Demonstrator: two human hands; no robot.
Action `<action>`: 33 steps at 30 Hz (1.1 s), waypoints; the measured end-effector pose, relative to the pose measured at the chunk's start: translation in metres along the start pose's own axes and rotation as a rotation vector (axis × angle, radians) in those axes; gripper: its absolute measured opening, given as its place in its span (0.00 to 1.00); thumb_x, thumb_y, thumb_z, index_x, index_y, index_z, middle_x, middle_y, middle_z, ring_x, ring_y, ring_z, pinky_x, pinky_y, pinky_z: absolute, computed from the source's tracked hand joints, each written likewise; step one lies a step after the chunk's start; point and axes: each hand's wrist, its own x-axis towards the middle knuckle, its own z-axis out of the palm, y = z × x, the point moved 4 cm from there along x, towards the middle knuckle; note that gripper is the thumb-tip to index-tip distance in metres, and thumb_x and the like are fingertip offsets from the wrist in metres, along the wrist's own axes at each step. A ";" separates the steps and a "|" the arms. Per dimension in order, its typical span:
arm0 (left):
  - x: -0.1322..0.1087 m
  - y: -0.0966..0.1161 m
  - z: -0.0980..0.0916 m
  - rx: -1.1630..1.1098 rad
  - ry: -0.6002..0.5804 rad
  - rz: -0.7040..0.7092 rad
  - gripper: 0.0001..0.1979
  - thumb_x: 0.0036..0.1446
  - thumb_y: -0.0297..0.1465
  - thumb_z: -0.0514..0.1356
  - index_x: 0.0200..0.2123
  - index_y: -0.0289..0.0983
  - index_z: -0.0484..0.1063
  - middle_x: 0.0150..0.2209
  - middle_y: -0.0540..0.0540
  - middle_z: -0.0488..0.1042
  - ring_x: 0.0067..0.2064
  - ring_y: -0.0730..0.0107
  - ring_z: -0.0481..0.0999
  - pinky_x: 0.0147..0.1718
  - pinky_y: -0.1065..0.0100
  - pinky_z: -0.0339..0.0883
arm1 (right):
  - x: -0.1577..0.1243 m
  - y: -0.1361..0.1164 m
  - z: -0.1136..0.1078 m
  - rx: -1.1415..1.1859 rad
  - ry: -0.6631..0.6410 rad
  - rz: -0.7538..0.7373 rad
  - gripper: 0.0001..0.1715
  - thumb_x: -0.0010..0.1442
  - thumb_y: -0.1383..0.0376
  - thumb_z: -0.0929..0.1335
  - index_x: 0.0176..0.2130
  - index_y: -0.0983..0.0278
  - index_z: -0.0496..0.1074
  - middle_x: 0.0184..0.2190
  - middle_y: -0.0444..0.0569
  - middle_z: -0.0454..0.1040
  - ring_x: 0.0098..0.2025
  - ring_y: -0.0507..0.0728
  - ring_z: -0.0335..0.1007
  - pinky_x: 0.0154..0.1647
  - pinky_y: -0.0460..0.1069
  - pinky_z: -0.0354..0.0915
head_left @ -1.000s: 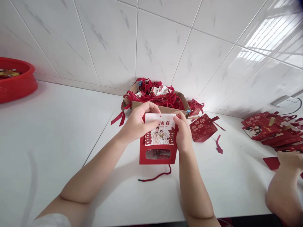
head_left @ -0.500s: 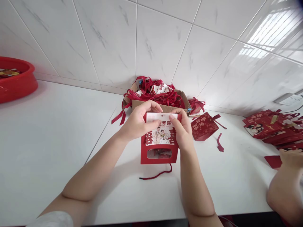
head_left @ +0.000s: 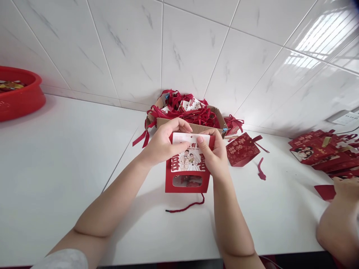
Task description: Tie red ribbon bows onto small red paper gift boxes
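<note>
A red gift bag (head_left: 187, 175) with a white picture panel and a small clear window stands upright on the white table (head_left: 70, 149). My left hand (head_left: 162, 144) is closed on the bag's top left corner. My right hand (head_left: 214, 155) is closed on its top right, thumb pressed on the white panel. A dark red cord (head_left: 186, 206) trails on the table below the bag.
Behind the bag a cardboard box (head_left: 193, 117) holds red ribbons and tags. A folded red bag (head_left: 241, 149) lies to the right, with a stack of flat red bags (head_left: 322, 153) further right. Another person's hand (head_left: 340, 209) is at the right edge. A red basin (head_left: 19, 95) sits far left.
My right thumb has slid left across the top of the white panel. The bag has barely shifted, and the other person's hand has moved slightly.
</note>
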 end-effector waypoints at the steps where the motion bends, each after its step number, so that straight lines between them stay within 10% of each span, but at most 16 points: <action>1: 0.000 -0.001 0.000 -0.006 -0.006 0.000 0.10 0.50 0.28 0.63 0.36 0.36 0.66 0.37 0.48 0.69 0.31 0.75 0.68 0.27 0.74 0.64 | 0.000 0.000 0.000 -0.005 -0.003 -0.009 0.11 0.60 0.56 0.68 0.35 0.60 0.63 0.31 0.43 0.69 0.31 0.51 0.65 0.32 0.47 0.62; 15: 0.009 -0.026 -0.016 0.329 -0.122 -0.182 0.14 0.54 0.42 0.61 0.29 0.37 0.69 0.22 0.52 0.66 0.23 0.75 0.63 0.18 0.73 0.54 | 0.013 0.029 0.007 -0.043 -0.074 -0.125 0.11 0.61 0.58 0.67 0.36 0.60 0.62 0.35 0.44 0.70 0.37 0.52 0.67 0.40 0.48 0.63; 33: 0.023 -0.060 0.005 0.507 -0.183 -0.175 0.08 0.50 0.35 0.61 0.25 0.36 0.71 0.24 0.50 0.72 0.25 0.73 0.66 0.22 0.72 0.55 | 0.025 0.056 -0.008 -0.444 -0.388 -0.062 0.05 0.57 0.64 0.68 0.32 0.61 0.75 0.28 0.44 0.67 0.30 0.52 0.63 0.34 0.49 0.60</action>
